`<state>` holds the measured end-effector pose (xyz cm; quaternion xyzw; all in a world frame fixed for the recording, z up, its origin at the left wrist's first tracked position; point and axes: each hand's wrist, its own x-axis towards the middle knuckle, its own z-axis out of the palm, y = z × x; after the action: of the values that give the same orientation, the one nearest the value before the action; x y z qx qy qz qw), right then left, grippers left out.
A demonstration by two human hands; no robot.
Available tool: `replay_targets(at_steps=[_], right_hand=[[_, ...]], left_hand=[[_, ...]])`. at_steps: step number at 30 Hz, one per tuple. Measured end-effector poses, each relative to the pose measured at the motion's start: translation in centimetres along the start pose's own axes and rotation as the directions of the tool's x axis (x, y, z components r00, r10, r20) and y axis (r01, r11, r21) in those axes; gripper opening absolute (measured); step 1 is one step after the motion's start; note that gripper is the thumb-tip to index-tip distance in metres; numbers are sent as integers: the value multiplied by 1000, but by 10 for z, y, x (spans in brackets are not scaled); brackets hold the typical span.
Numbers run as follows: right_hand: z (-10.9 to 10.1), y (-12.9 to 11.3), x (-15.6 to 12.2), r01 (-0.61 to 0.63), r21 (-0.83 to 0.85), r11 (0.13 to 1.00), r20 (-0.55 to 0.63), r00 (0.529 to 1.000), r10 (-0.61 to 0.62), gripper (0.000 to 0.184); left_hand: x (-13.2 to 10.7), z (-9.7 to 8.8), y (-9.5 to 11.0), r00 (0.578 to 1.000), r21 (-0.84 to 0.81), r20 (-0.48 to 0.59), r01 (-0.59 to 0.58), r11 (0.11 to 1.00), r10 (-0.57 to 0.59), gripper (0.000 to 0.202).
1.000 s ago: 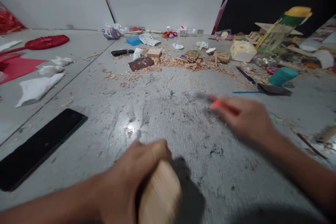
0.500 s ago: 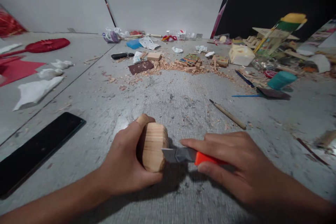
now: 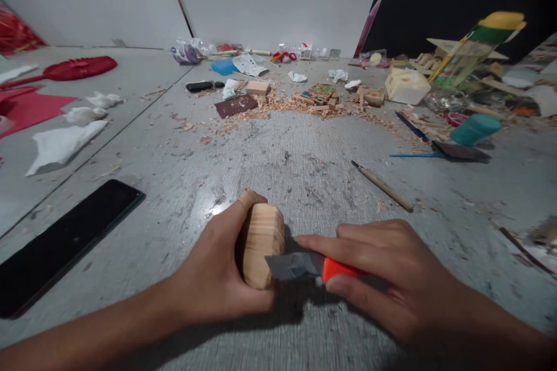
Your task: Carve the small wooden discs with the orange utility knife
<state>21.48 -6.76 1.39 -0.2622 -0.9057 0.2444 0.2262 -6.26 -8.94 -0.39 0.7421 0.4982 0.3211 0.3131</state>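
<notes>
My left hand (image 3: 217,266) is wrapped round a pale wooden block (image 3: 263,243) with rounded, cut edges and visible grain. In my right hand (image 3: 387,278) is a utility knife (image 3: 342,269) with an orange-red handle and a wide grey blade. The blade's tip lies over the lower right edge of the block; whether it bites into the wood I cannot tell. My right index finger stretches along above the blade. Beyond my right hand, a carving tool with a wooden handle (image 3: 385,186) lies on the floor.
A black phone (image 3: 65,243) lies at the left. Wood shavings (image 3: 287,107) and small blocks spread across the back. At the right are a teal cylinder (image 3: 476,129), a blue stick (image 3: 415,155) and a clear bottle with a yellow cap (image 3: 500,20). White tissues (image 3: 65,142) lie on the left.
The block in my left hand has turned slightly, showing more of its right side. The knife blade has tilted, showing its flat face, and sits lower on the block. The view has shifted a little.
</notes>
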Motion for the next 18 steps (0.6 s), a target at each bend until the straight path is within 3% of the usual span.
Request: replay_targets(at_steps=[8,12,18], right_hand=[[18,-5,-3,26,57,998,-76,997,-22,44],[21,-8,2,89,68,994,-100,992,-82,42],[18,-9,4,92,42,995,-113,990,-87,42]], left_hand=[[-5,5,5,997,1,23,-67,998,67,55],[-6,8,13,998,-29,57,13,999,-12,59],[-5,8,19,998,-96,62,25,995,-19,41]])
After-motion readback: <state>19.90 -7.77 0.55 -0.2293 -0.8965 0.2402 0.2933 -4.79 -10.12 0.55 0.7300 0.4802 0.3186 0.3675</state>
